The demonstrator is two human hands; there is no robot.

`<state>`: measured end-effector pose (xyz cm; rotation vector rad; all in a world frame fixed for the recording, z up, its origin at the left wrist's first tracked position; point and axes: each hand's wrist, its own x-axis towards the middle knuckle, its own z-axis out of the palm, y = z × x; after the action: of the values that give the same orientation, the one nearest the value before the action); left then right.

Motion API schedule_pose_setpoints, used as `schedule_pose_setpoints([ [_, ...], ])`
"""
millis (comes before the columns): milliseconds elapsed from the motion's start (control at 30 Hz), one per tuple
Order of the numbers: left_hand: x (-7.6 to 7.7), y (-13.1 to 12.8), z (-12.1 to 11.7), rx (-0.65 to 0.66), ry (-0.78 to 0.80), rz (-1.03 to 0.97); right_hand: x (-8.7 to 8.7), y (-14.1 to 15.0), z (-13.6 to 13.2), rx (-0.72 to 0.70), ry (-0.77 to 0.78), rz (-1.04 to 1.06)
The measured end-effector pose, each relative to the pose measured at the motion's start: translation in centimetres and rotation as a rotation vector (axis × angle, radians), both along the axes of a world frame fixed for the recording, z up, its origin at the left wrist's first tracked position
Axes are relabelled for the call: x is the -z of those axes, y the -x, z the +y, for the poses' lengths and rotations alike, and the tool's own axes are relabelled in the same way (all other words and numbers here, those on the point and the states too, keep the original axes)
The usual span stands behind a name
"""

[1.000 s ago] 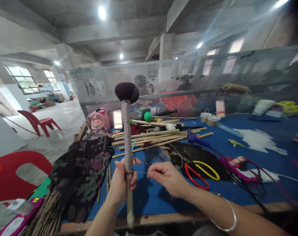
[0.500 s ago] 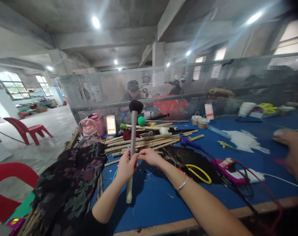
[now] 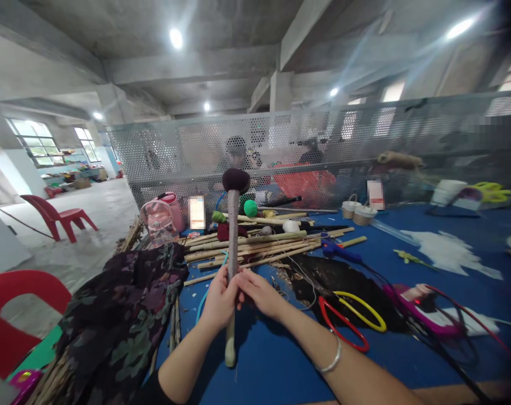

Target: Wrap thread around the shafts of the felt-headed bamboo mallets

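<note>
Dark-headed stick (image 3: 233, 236) is held upright, its head above both hands, the left hand (image 3: 219, 299) closed around its shaft. Wrapping seems to be worked where it is met by the right hand's (image 3: 261, 292) bent fingers; whether anything is pinched there cannot be told. Steady support is called for.

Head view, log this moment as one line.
Left hand: gripping wrapped stick | right hand: fingers at stick, beside left hand | stick: near upright, dark round head on top | scissors: on table, right of stick
</note>
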<state>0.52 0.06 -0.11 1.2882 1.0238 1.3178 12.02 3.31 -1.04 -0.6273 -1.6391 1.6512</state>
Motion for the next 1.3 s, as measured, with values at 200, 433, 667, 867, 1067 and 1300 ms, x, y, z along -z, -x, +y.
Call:
schedule_pose_setpoints([
  [200,0.1,0.2,0.1,-0.137,0.071,-0.124,0.4,-0.3,0.3,0.232,-0.112,-0.078],
  [433,-0.7,-0.5,-0.8,-0.024,0.205,-0.368,-0.2,-0.7,0.5,0.043,-0.032,-0.008],
  [667,-0.8,-1.6,-1.5,0.059,0.17,-0.276,-0.5,-1.6,0.5,-0.175,-0.009,-0.024],
  [867,0.3,-2.0,-1.1,-0.181,0.037,-0.059,-1.1,-0.9,-0.1,-0.065,0.028,0.057],
  [1067,1.0,-2.7,-1.7,-0.318,-0.172,0.12,-1.6,-1.6,0.8,0.109,0.044,0.116],
  [1300,1.0,-2.1,-1.2,-0.087,-0.006,0.008,-0.8,-1.8,1.3,-0.034,0.07,0.082],
])
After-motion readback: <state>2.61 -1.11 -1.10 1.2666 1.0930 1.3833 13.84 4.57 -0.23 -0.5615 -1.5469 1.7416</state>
